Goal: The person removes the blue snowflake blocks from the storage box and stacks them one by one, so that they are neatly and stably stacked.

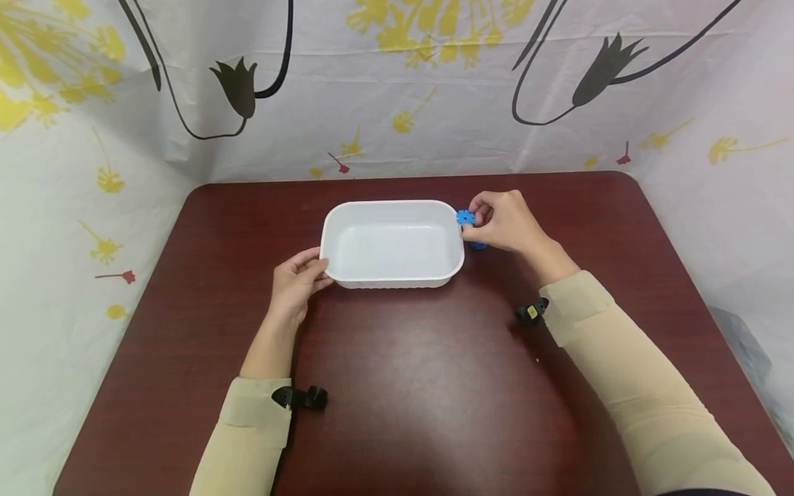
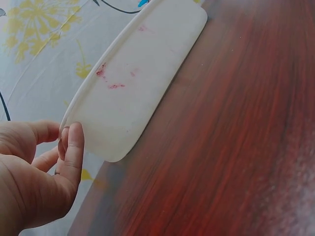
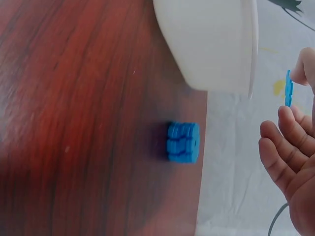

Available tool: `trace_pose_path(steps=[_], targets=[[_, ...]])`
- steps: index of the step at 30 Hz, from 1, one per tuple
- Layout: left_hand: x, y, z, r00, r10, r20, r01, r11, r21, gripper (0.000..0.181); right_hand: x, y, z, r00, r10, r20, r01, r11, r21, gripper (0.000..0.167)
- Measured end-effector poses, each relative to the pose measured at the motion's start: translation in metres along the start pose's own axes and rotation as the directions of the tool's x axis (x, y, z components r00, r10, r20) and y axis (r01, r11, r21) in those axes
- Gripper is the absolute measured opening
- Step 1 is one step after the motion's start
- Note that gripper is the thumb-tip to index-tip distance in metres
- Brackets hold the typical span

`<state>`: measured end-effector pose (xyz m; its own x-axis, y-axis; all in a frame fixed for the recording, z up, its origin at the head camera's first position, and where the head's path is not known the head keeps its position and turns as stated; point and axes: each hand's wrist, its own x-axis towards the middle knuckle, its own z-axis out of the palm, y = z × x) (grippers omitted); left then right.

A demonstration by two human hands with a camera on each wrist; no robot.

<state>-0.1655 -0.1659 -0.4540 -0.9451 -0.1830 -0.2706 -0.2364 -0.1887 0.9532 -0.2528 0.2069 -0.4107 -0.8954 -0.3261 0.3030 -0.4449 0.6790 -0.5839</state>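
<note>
A white plastic basin (image 1: 392,278) with rounded corners stands upright on the table, nothing lying inside. My left hand (image 1: 294,284) pinches its left rim between thumb and fingers; the left wrist view shows this grip against the basin's outer wall (image 2: 133,83), which has reddish smudges. Above the right rim, my right hand (image 1: 510,219) holds a thin blue notched disc (image 1: 465,217) between thumb and fingertips. Below that hand, a short stack of blue notched discs (image 3: 183,142) stands on the table right of the basin, mostly hidden in the head view.
The dark red wooden table (image 1: 422,372) has its far edge just behind the basin. A white cloth (image 1: 397,103) with yellow and grey flower prints hangs behind it and along both sides. Black camera straps (image 1: 304,397) sit on both wrists.
</note>
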Motion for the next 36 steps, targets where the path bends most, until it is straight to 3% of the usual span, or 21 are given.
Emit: trace_pose_path(steps=[19, 36], targets=[[0.001, 0.0, 0.002, 1.0, -0.018, 0.001, 0.018, 1.0, -0.008, 0.039, -0.017, 0.041, -0.001, 0.997, 0.072, 0.011, -0.071, 0.994, -0.081, 0.029], [-0.002, -0.003, 0.004, 0.998, -0.047, -0.037, 0.043, 0.995, -0.093, 0.036, -0.019, 0.057, 0.009, 0.988, 0.129, 0.088, -0.116, 0.983, -0.145, 0.029]])
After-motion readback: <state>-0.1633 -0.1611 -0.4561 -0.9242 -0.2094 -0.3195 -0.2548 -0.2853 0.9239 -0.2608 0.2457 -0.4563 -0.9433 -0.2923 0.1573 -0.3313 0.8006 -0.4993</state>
